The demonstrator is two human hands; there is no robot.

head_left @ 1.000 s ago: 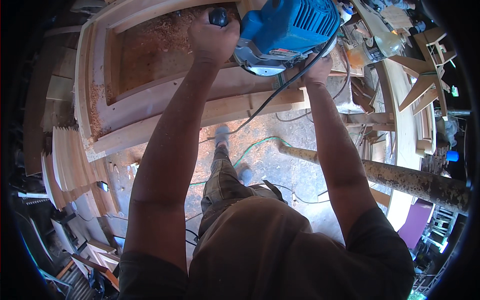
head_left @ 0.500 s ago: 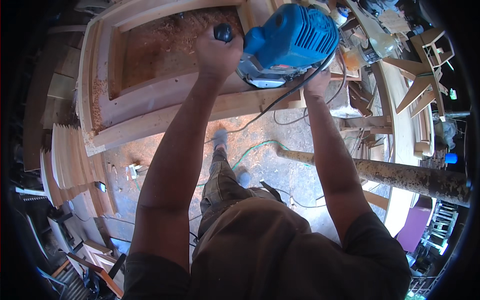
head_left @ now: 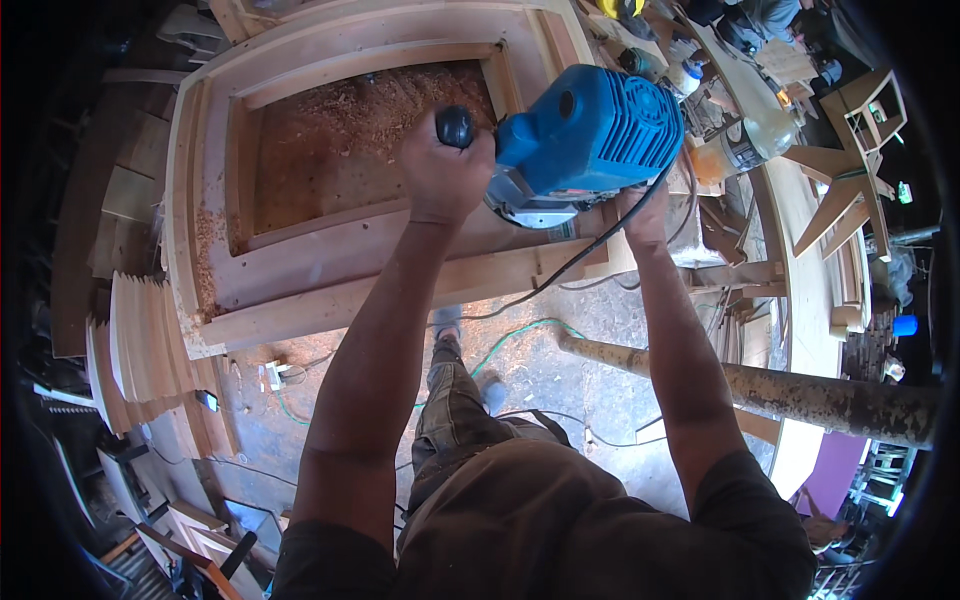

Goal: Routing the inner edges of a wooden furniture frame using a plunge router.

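Observation:
A blue power router point(head_left: 590, 135) with a vented motor housing and metal base rests on the near rail of a wooden panel frame point(head_left: 340, 240), toward its right end. My left hand point(head_left: 448, 175) is wrapped round the router's black knob handle point(head_left: 455, 127). On the opposite side, my right hand point(head_left: 645, 212) is closed at the router; its fingers and the handle there are mostly hidden behind the housing and cord. From the router's right side a dark power cord point(head_left: 570, 275) crosses in front of the frame. The bit cannot be seen.
Reddish shavings point(head_left: 360, 130) lie inside the frame's opening. Cut boards point(head_left: 150, 340) stack at left. A mottled pole point(head_left: 800, 395) slants in from the right, near a long bench point(head_left: 815, 290) with a clear bottle point(head_left: 750, 140). Cables cross the floor. Another person point(head_left: 765, 20) is at the upper right.
The view has shifted, so the frame, router and both hands sit lower in the picture and more of the frame's far side shows. Both hands keep their hold on the router.

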